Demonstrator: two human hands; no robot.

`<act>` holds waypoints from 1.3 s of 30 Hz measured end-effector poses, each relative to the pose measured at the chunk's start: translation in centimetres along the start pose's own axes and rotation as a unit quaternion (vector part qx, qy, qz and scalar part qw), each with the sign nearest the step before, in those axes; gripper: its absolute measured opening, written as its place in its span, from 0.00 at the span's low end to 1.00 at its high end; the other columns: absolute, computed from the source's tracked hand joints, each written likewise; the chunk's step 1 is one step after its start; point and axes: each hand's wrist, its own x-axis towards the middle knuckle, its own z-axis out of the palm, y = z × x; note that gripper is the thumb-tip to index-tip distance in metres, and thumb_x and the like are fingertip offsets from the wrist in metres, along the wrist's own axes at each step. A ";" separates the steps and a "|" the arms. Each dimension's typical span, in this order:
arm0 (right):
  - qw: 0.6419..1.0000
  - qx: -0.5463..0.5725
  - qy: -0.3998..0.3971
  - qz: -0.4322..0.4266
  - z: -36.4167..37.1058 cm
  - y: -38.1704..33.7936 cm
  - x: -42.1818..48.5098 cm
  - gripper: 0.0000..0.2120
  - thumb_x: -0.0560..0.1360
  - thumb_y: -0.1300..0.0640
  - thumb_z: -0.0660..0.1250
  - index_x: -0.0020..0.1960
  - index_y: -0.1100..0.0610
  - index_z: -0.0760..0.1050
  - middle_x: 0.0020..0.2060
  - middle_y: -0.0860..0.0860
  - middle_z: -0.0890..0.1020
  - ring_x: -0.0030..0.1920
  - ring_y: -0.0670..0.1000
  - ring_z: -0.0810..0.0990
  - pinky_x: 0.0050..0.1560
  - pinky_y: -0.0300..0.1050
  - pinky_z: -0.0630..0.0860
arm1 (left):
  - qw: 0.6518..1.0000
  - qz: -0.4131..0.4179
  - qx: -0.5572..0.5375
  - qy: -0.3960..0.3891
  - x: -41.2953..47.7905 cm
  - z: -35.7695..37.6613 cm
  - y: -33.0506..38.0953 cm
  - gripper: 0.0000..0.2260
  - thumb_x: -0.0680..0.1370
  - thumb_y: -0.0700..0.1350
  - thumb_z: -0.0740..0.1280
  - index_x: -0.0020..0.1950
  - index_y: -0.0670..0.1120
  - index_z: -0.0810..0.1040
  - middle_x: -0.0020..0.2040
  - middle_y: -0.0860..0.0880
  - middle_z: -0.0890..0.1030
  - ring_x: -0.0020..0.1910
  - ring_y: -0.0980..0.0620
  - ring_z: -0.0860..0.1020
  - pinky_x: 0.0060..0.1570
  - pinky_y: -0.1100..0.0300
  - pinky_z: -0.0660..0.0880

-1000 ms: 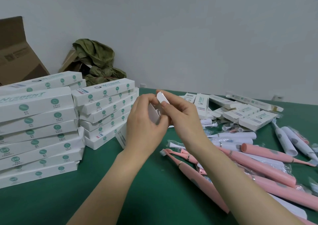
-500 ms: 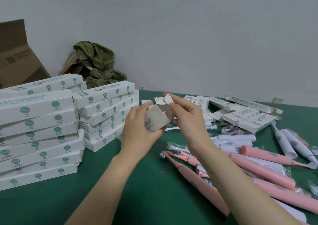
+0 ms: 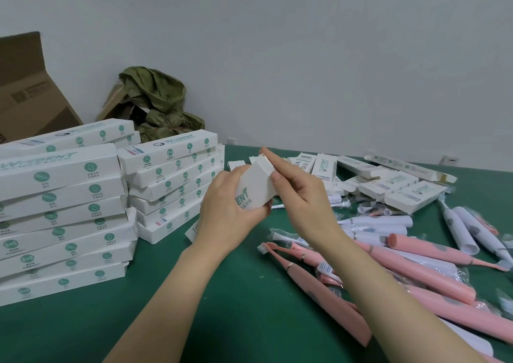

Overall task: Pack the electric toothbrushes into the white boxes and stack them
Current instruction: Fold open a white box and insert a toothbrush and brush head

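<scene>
The white box [image 3: 256,185] is held above the green surface [image 3: 138,321], between both hands. The left hand [image 3: 227,210] grips its lower body from 8 o'clock. The right hand [image 3: 302,196] pinches its upper end from 3 o'clock. Stacked boxes [image 3: 61,210] stand at 9 o'clock of the hands. Pink electric toothbrushes [image 3: 319,301] lie at 4 o'clock.

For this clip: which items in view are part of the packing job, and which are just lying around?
Part of the job:
white box, held by left hand and right hand
stacked boxes
loose boxes
pink toothbrushes
white toothbrushes

Just lying about:
cardboard carton
crumpled green bundle by the wall
</scene>
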 end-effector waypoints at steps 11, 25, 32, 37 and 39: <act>0.958 -0.237 -0.060 -0.149 -0.3 0.8 -0.3 0.22 0.79 0.59 0.55 0.72 0.64 0.64 0.71 0.56 0.68 0.71 0.46 0.64 0.72 0.32 0.55 | 1.000 -0.007 -0.009 -0.023 0.0 -0.1 0.3 0.33 0.61 0.61 0.67 0.66 0.53 0.73 0.53 0.53 0.75 0.53 0.56 0.72 0.49 0.64 0.67; 0.974 0.039 0.188 0.121 -1.8 1.1 1.4 0.14 0.81 0.57 0.53 0.52 0.47 0.77 0.47 0.39 0.81 0.48 0.35 0.77 0.48 0.33 0.73 | 0.989 0.087 0.118 0.002 1.2 0.8 1.4 0.29 0.68 0.51 0.75 0.67 0.53 0.70 0.56 0.53 0.72 0.52 0.54 0.70 0.46 0.59 0.67; 0.947 -0.134 0.009 0.292 -3.5 3.6 1.2 0.09 0.78 0.59 0.61 0.45 0.60 0.78 0.39 0.56 0.83 0.41 0.55 0.80 0.48 0.52 0.79 | 0.934 0.013 0.353 -0.058 13.9 -4.7 3.1 0.21 0.69 0.54 0.74 0.58 0.48 0.74 0.52 0.47 0.76 0.48 0.48 0.71 0.43 0.55 0.67; 0.900 -0.319 -0.129 0.266 -1.6 5.2 0.0 0.11 0.76 0.61 0.59 0.48 0.64 0.79 0.42 0.57 0.83 0.39 0.52 0.80 0.40 0.43 0.75 | 0.898 -0.149 0.394 -0.129 17.5 -7.9 0.1 0.20 0.69 0.50 0.76 0.52 0.44 0.72 0.55 0.44 0.77 0.55 0.43 0.75 0.53 0.50 0.72; 0.902 -0.323 -0.129 0.256 -1.6 5.4 0.1 0.11 0.75 0.61 0.58 0.48 0.64 0.78 0.42 0.57 0.83 0.43 0.54 0.81 0.43 0.45 0.76 | 0.891 -0.183 0.386 -0.157 17.3 -8.0 -1.3 0.21 0.68 0.51 0.77 0.53 0.43 0.72 0.54 0.45 0.77 0.55 0.43 0.76 0.55 0.49 0.74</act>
